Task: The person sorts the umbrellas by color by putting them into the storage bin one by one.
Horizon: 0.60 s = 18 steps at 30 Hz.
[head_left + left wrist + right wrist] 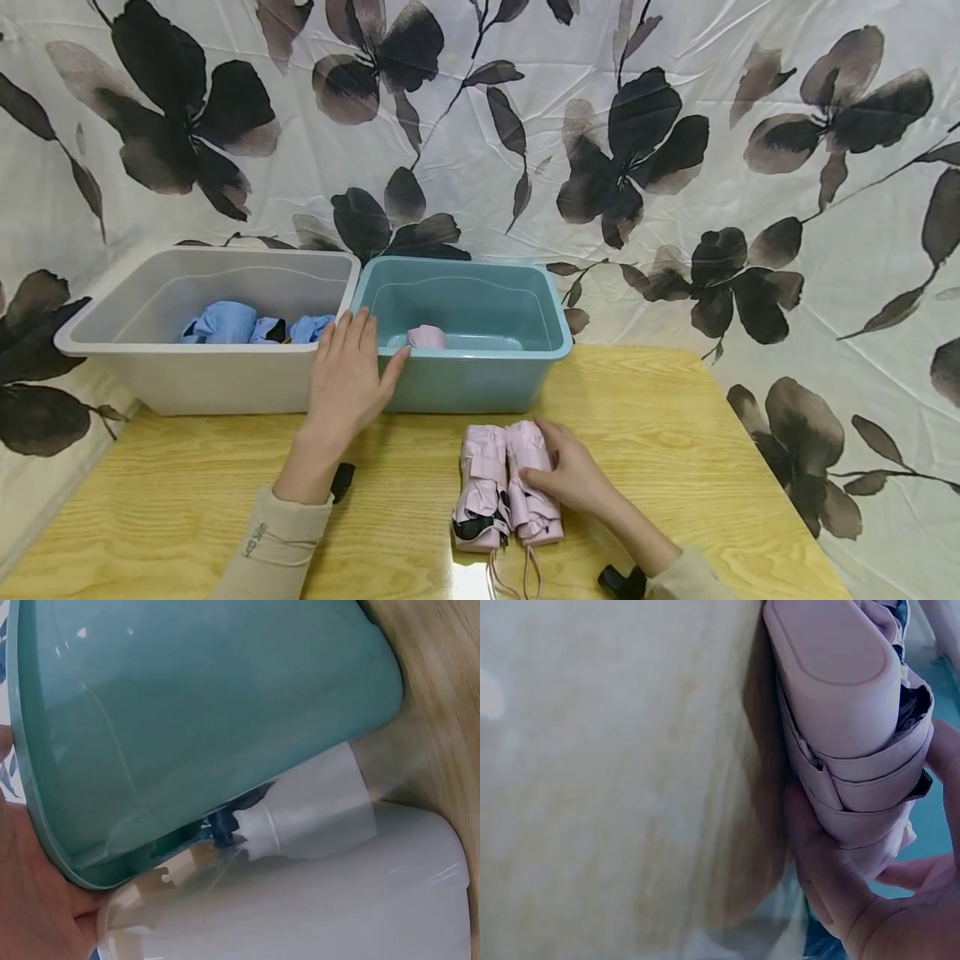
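Two folded pink umbrellas [483, 475] lie side by side on the table, their wrist cords trailing toward the near edge. My right hand [573, 471] grips the right-hand umbrella [531, 479], with thumb and fingers around its sides; the right wrist view shows its smooth pink handle end [832, 645]. My left hand [348, 371] rests with straight fingers on the adjoining rims of a grey bin [202, 379] and a teal bin [465, 383]. In the left wrist view that hand [37, 877] lies along the teal bin's rim.
Several blue bundles [228, 323] lie inside the grey bin. A pink item [426, 337] shows inside the teal bin. Both bins stand at the back of the wooden table [637, 433], before a floral cloth [525, 167].
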Motion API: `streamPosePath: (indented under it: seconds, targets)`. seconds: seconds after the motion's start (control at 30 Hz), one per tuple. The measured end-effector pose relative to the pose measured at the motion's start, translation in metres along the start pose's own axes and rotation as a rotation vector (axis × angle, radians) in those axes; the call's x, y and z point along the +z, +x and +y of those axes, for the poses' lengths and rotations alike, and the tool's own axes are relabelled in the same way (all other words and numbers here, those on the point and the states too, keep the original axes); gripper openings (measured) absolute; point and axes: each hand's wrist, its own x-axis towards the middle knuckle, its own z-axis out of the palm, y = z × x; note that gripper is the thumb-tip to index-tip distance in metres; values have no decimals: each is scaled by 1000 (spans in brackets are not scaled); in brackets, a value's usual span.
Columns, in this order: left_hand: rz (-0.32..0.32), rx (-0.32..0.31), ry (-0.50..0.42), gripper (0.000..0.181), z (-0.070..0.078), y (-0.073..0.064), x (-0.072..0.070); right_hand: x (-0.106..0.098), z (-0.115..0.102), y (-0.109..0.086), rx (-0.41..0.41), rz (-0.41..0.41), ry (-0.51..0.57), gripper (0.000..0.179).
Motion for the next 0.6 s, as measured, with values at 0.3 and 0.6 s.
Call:
streamPosePath:
  seconds: [0.3,0.6]
  targets:
    - [-11,-15,3,75,0,0,-1,0,1,-6,50,66,140,88]
    - [-31,-18,6,75,2,0,-2,-10,-11,-13,30,157,252,88]
